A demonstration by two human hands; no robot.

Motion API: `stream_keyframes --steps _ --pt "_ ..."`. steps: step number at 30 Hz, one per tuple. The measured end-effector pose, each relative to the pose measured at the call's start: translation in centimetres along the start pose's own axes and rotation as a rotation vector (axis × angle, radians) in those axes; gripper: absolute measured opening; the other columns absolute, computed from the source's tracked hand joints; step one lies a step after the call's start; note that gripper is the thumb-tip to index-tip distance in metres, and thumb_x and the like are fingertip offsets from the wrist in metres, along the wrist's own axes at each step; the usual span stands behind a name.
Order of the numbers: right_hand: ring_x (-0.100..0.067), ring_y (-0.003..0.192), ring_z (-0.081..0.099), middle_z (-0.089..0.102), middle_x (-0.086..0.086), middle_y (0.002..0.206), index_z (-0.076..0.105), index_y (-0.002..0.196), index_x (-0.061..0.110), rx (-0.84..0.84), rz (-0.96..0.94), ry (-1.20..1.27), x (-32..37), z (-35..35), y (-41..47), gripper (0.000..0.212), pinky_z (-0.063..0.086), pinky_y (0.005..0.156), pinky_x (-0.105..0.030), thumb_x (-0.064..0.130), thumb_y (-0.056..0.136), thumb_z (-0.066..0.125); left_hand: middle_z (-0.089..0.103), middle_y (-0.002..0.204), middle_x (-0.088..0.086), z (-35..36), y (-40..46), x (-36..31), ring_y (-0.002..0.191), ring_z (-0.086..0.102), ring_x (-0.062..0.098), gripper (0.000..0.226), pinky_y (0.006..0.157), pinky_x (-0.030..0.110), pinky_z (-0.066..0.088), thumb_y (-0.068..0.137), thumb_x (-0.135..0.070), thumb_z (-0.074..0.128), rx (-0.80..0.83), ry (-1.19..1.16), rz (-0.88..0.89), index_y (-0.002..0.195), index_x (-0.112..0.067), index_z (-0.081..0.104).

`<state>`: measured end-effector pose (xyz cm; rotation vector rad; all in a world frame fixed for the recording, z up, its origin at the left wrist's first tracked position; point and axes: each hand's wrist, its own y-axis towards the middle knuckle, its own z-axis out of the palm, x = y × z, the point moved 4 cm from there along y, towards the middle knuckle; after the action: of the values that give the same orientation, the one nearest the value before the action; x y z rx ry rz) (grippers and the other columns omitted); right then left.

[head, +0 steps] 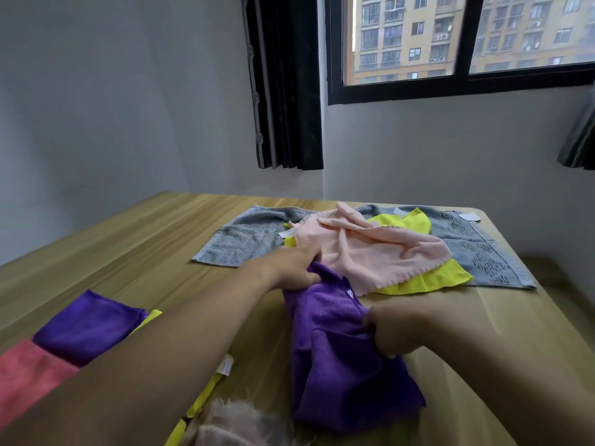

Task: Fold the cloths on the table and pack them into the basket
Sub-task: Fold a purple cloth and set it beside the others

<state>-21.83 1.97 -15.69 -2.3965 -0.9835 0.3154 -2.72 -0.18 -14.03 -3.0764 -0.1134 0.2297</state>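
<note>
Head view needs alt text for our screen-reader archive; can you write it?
Both hands, left and right, grip a crumpled purple cloth over a wooden table. Behind it, pink and yellow cloths lie on a grey towel.

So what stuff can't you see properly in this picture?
- Basket: none shows anywhere in the head view.
- Folded purple cloth and red cloth: partly covered by the left forearm; the red one also runs off the left edge.
- Grey towel: its middle hides under the pink cloth and yellow cloth.
- Purple cloth held by the left hand and right hand: the fingers bunch it, hiding its shape.
</note>
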Motion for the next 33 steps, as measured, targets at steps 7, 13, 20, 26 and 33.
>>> stream_keyframes --steps 7,13,20,26,33 --pt "-0.019 0.079 0.051 0.058 0.000 0.090 0.062 0.118 0.020 -0.035 -0.015 0.027 -0.5 -0.2 -1.0 0.041 0.032 0.048 -0.019 0.009 0.078 0.060 0.063 0.117 0.004 0.3 0.9 -2.9 0.111 0.055 0.022 0.031 0.091 0.029 0.039 0.102 -0.035 0.040 0.074 -0.241 0.008 0.112 -0.017 0.064" --pt "-0.013 0.061 0.046 0.057 0.000 0.087 0.059 0.116 0.020 0.005 -0.058 0.048 -0.4 -0.1 -0.9 0.036 0.032 0.047 -0.020 0.010 0.082 0.064 0.042 0.145 0.014 2.2 0.8 -4.2 0.128 0.043 0.031 0.044 0.101 0.030 0.033 0.105 -0.031 0.030 0.184 -0.004 -0.114 0.133 -0.007 0.054" --pt "-0.011 0.065 0.046 0.049 0.005 0.071 0.044 0.073 0.023 0.116 -0.079 0.394 -2.2 0.0 -2.0 0.030 0.037 0.054 -0.017 0.008 0.083 0.069 0.063 0.116 0.009 1.7 0.5 -3.6 0.090 0.055 0.028 0.022 0.092 0.045 0.050 0.090 -0.024 0.043 0.311 0.339 -0.172 0.101 -0.013 0.059" --pt "-0.016 0.069 0.046 0.052 0.002 0.076 0.047 0.076 0.023 -0.032 -0.085 0.442 -1.9 -1.2 -4.5 0.029 0.038 0.056 -0.023 0.001 0.080 0.064 0.063 0.107 0.011 -3.4 -2.9 -4.6 0.090 0.057 0.024 0.026 0.071 0.028 0.041 0.095 -0.028 0.050 0.149 -0.053 -0.182 0.104 -0.008 0.064" --pt "-0.008 0.092 0.062 0.069 0.016 0.094 0.072 0.093 0.035 -0.585 -0.150 0.305 -1.5 -5.9 -11.1 0.028 0.054 0.086 -0.031 0.012 0.078 0.067 0.074 0.096 0.007 -12.3 -9.3 -5.6 0.086 0.070 0.022 0.026 0.081 0.036 0.059 0.096 -0.033 0.058 -0.100 -0.611 -0.032 0.104 -0.012 0.071"
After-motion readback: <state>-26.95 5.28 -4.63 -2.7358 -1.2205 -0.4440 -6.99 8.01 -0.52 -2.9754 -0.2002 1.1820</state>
